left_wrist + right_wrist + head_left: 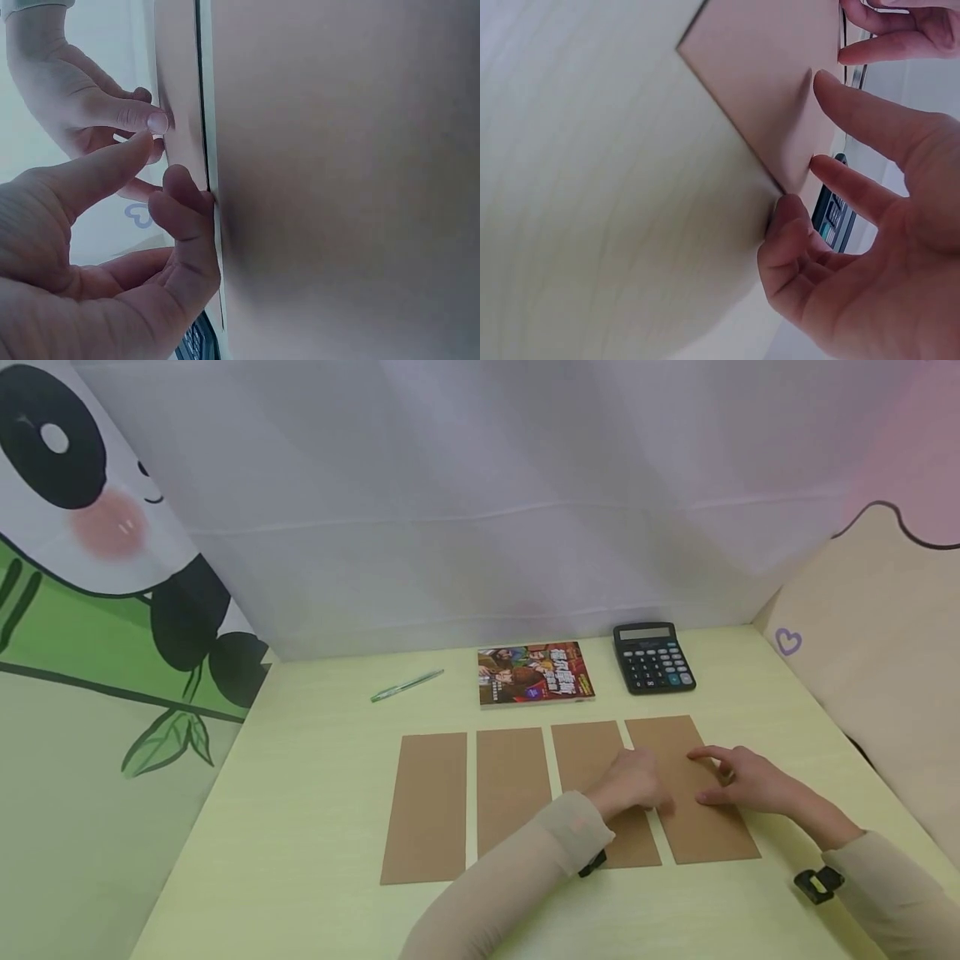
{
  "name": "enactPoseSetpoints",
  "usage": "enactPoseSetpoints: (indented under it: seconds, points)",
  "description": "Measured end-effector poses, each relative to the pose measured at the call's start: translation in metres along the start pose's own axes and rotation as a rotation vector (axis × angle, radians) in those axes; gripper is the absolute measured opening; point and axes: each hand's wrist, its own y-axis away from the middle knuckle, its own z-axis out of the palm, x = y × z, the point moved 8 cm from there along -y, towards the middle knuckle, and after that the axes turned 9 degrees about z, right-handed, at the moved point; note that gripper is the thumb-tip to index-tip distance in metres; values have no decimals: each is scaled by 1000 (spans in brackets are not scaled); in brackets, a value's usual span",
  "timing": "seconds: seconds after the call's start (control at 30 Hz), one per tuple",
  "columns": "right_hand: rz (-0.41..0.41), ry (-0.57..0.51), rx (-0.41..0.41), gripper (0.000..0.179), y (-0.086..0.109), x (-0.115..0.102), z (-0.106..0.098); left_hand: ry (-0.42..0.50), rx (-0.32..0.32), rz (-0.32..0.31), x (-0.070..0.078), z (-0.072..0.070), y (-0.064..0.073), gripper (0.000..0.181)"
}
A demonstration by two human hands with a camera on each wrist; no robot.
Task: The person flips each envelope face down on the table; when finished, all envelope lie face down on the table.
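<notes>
Four rectangular brown cardboard pieces lie flat in a row, with narrow gaps between them. My left hand (628,781) is bent at the left edge of the rightmost cardboard piece (705,839); in the left wrist view its bent fingertips (201,201) meet the gap beside the third piece (345,150). Across the rightmost piece, my right hand (753,783) rests with thumb and a forefinger (840,171) spread on top. Its other fingers are bent at the right edge. Part of the third piece is hidden under my left hand and sleeve.
Behind the row lie a green pen (407,686), a book with a colourful cover (536,675) and a black calculator (654,658). Two more cardboard pieces, the leftmost (427,810) and second (512,785), lie left. A white cloth (465,502) hangs behind the pale table (300,827).
</notes>
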Motion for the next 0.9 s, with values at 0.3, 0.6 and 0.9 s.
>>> enactPoseSetpoints:
  seconds: [0.3,0.6,0.9]
  points:
    - [13,-1,48,58,-6,1,-8,-55,55,72,0,-16,6,33]
    - [-23,82,219,54,-12,1,-18,49,144,184,-29,-52,27,56]
    - [-13,179,344,49,-9,14,-25,88,283,148,-100,-108,67,59]
